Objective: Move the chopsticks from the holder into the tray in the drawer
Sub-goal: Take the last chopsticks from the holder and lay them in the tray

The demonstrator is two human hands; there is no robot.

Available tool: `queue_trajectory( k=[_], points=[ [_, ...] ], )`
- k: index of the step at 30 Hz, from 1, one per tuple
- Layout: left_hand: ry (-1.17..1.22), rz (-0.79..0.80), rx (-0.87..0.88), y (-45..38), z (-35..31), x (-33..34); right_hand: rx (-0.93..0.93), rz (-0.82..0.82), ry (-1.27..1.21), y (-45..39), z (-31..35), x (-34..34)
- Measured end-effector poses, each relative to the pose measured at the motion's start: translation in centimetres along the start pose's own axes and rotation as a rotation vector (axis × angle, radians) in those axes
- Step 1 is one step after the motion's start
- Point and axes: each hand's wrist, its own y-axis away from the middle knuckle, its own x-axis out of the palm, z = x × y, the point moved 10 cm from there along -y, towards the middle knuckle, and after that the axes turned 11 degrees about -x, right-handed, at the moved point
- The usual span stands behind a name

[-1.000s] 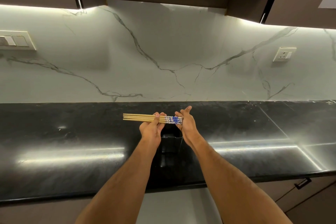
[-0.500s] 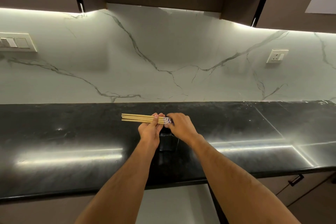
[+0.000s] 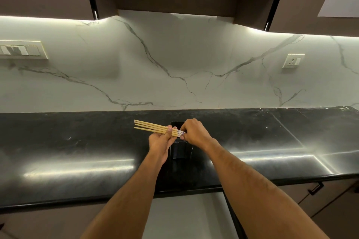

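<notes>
Reaching forward over the dark surface [image 3: 77, 141], both bare forearms converged above the black holder [image 3: 179, 151]. The left hand [image 3: 160, 141] was curled around the bundle of chopsticks [image 3: 151, 127], thumb pressed on top, keeping them nearly level with their plain ends pointing left and slightly away. The right hand [image 3: 194, 132] was knuckles-up, its fingers folded over the patterned ends. The chopsticks were held in the air just above the holder's top, clear of the surface.
</notes>
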Motion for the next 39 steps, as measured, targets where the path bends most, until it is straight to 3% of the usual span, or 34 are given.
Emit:
queue_trajectory(
  k=[4,8,12,15,27,33,39],
  points=[
    [-0.748,-0.204,0.076,1.1,-0.9,-1.3,0.048,-0.057,0.064,1.2,-0.6,-0.6],
    [-1.332,-0.212,0.426,4.2,-2.4,0.0,0.085,-0.094,0.140,2.7,-0.6,-0.9],
    [-1.586,-0.168,0.916,8.4,-2.6,2.0,0.089,-0.049,0.206,4.3,-0.1,0.3],
    [-1.611,-0.178,1.067,10.3,-2.5,2.2,0.066,0.007,0.225,5.6,0.5,1.9],
    [-1.991,-0.237,0.639,9.4,1.0,0.6,-0.050,0.063,0.304,9.7,0.9,3.3],
    [-2.128,-0.145,0.395,9.8,4.8,1.2,-0.059,0.103,0.326,13.2,-0.3,3.9],
    [-2.174,-0.178,0.365,12.7,10.4,0.1,-0.049,0.178,0.329,18.9,-1.8,6.6]
  ],
)
